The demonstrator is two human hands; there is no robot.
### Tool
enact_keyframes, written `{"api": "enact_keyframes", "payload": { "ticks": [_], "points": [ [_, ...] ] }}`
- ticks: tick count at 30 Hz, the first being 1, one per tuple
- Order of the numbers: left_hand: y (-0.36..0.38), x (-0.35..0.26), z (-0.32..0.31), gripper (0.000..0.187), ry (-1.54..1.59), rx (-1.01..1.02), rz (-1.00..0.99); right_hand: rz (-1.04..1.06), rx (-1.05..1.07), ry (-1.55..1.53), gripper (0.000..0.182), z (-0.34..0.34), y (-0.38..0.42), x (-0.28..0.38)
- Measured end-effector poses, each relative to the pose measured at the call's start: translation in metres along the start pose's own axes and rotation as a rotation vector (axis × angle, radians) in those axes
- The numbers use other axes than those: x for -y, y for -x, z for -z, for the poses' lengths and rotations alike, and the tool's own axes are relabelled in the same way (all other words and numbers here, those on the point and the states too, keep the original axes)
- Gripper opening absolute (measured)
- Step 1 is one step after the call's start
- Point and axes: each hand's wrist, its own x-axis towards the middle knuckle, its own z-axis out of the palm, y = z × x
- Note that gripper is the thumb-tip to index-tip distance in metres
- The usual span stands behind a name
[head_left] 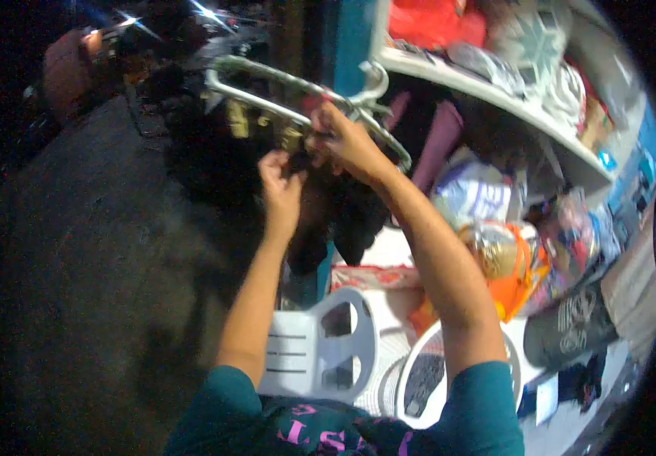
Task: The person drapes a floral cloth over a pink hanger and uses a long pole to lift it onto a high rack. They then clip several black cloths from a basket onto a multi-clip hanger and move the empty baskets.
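A pale clothes hanger [259, 95] is raised in front of me, tilted, with its hook toward the upper right. My right hand [339, 140] is closed at the hanger's bar, near the hook. Lower and to the left, my left hand [281, 178] has its fingers curled on dark cloth. This black cloth [358, 224] hangs below the hands, and its outline fades into the shadow. Motion blur hides the exact fingertips of both hands.
White shelves [495, 95] with bags and cloth stand on the right. A grey plastic chair [293, 349] and a round white basket [411, 380] are close below me. An orange bag [522, 285] lies near my right arm. Dark floor [100, 289] extends at left.
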Motion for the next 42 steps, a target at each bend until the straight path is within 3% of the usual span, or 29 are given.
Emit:
{"api": "enact_keyframes", "payload": {
  "ticks": [1,2,3,4,5,6,7,8,10,11,12,14,15,16,17,20,22,24,25,26,28,29,31,34,37,38,39,42],
  "points": [
    [0.003,0.003,0.002,0.053,0.015,-0.003,0.071,0.231,-0.030,0.151,0.039,0.005,0.006,-0.005],
    [0.014,-0.011,-0.003,0.062,-0.054,0.027,0.117,0.231,-0.004,0.229,0.047,0.013,0.022,0.006],
    [0.027,-0.008,-0.002,0.057,-0.099,0.115,0.096,0.234,0.021,0.307,0.055,0.022,0.038,0.017],
    [0.040,0.011,0.013,0.052,-0.294,0.169,0.191,0.471,-0.091,0.396,0.052,0.029,0.046,0.003],
    [0.065,0.021,0.032,0.048,-0.503,0.236,0.261,0.439,-0.103,0.349,0.046,0.043,0.081,0.026],
    [0.082,0.018,0.032,0.040,-0.366,0.341,0.436,0.456,-0.093,0.367,0.040,0.060,0.110,0.030],
    [0.100,0.007,0.024,0.042,-0.485,0.389,0.455,0.313,0.024,0.279,0.036,0.077,0.142,0.032],
    [0.120,0.024,0.033,0.039,-0.513,0.420,0.475,0.215,-0.026,0.282,0.036,0.094,0.177,0.020],
    [0.164,0.049,0.051,0.041,-0.354,0.352,0.668,-0.061,0.224,0.112,0.036,0.126,0.239,-0.002],
    [0.185,0.056,0.058,0.041,-0.357,0.392,0.694,-0.090,0.298,0.232,0.033,0.143,0.273,-0.018],
    [0.201,0.062,0.069,0.042,-0.270,0.331,0.777,-0.255,0.274,0.317,0.032,0.153,0.308,-0.031],
    [0.223,0.061,0.080,0.043,-0.184,0.270,0.843,-0.549,0.265,0.183,0.038,0.161,0.374,-0.066],
    [0.238,0.051,0.076,0.042,-0.270,0.465,0.862,-0.824,0.347,0.152,0.037,0.164,0.409,-0.097],
    [0.250,0.045,0.077,0.041,-0.356,0.661,0.873,-0.908,0.296,0.112,0.035,0.160,0.458,-0.136],
    [0.268,0.057,0.094,0.039,-0.372,0.725,0.948,-1.023,0.229,-0.008,0.034,0.154,0.500,-0.156],
    [0.299,0.035,0.097,0.035,-0.386,0.846,1.107,-1.502,0.378,0.112,0.040,0.095,0.624,-0.261],
    [0.309,0.020,0.099,0.033,-0.442,0.869,1.159,-1.697,0.163,0.225,0.048,0.034,0.703,-0.300],
    [0.313,0.010,0.110,0.033,-0.501,0.860,1.164,-1.751,-0.295,0.363,0.066,-0.035,0.756,-0.301],
    [0.314,0.003,0.116,0.032,-0.519,0.870,1.185,-1.887,-0.448,0.238,0.072,-0.068,0.780,-0.313],
    [0.311,-0.003,0.119,0.031,-0.541,0.880,1.208,-2.036,-0.535,0.170,0.067,-0.074,0.752,-0.281],
    [0.305,-0.017,0.118,0.031,-0.602,0.873,1.203,-2.133,-0.612,0.096,0.057,-0.104,0.746,-0.281],
    [0.302,-0.022,0.116,0.031,-0.644,0.874,1.211,-2.122,-0.606,0.086,0.057,-0.109,0.746,-0.285],
    [0.295,-0.026,0.111,0.031,-0.648,0.831,1.215,-2.089,-0.386,0.005,0.045,-0.114,0.749,-0.291],
    [0.286,-0.027,0.083,0.031,-0.615,0.794,1.162,-1.709,-0.842,0.675,0.025,-0.092,0.732,-0.303],
    [0.282,-0.010,0.061,0.030,-0.561,0.788,1.103,-1.170,-1.205,0.117,0.006,-0.007,0.697,-0.319],
    [0.281,-0.003,0.053,0.029,-0.492,0.872,1.020,-1.001,-1.196,-0.105,0.004,0.029,0.660,-0.292],
    [0.279,0.005,0.046,0.029,-0.426,0.947,0.932,-0.987,-1.108,-0.150,0.013,0.057,0.633,-0.279],
    [0.267,0.009,-0.006,0.025,-0.315,0.948,0.930,-0.779,-0.860,-0.282,0.015,0.113,0.536,-0.201]
  ]
}}
